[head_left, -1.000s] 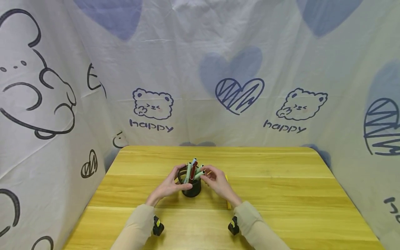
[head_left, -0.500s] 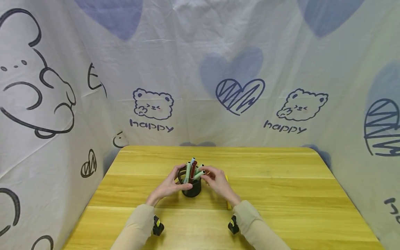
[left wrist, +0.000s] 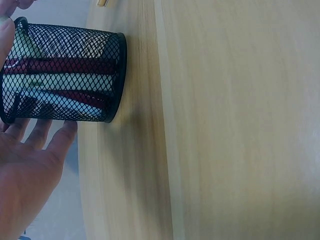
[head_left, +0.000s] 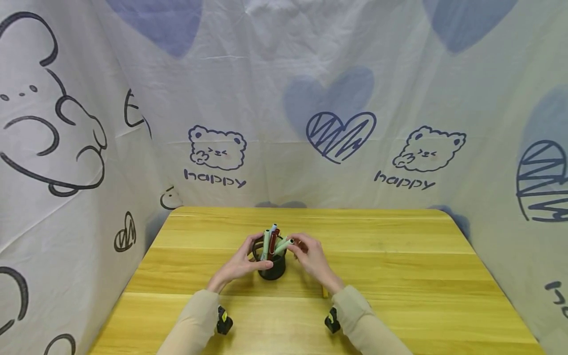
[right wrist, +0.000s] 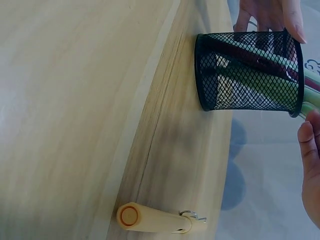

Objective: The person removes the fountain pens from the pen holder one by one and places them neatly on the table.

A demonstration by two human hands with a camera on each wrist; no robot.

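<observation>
A black mesh pen holder stands upright on the table with several pens in it. My left hand holds the holder from its left, thumb across the front and fingers behind. At its right rim my right hand pinches a light green pen near its upper end; the pen leans right, its lower part still inside. A dark red pen, another light green pen and a pale blue pen stick up beside it. Through the mesh, the left wrist view shows a dark red pen inside.
A yellow pen-like object with a metal clip lies on the wooden table, right of the holder and partly behind the right forearm in the head view. A printed cloth hangs behind the table and along both sides.
The leaning green pen's end has shifted slightly up and right with my right fingers. The red and blue pens have tipped a little left. My left hand and the holder stay put.
</observation>
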